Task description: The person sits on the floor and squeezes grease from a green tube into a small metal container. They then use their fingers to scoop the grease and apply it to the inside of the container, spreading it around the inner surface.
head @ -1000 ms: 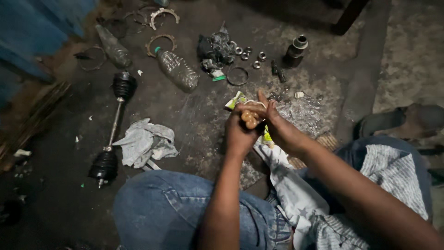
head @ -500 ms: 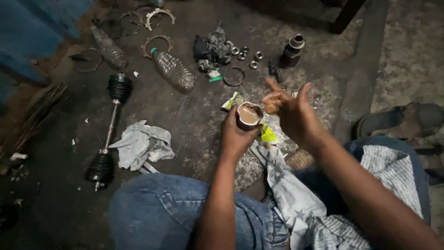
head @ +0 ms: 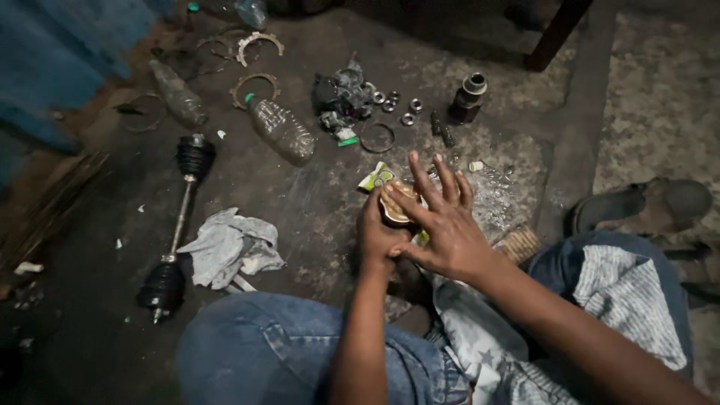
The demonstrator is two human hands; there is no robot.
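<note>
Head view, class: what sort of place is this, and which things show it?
Probably an informal car-repair spot on a dirty floor: a drive shaft with rubber boots, loose nuts and rings, and a grease-smeared part held in the left hand.

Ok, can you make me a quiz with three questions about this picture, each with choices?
1. Where does the axle lie?
A. left of the rag
B. on the person's lap
C. beside the sandal

2. How many plastic bottles lie on the floor?
A. none
B. two
C. five

3. What is the left hand doing?
A. lying flat on the floor
B. gripping a small round cup
C. holding the rag

Answers: 1 A, the axle lies left of the rag. 2 B, two lie near the rings. 3 B, it grips the cup while the right hand fingers spread over it.
</note>
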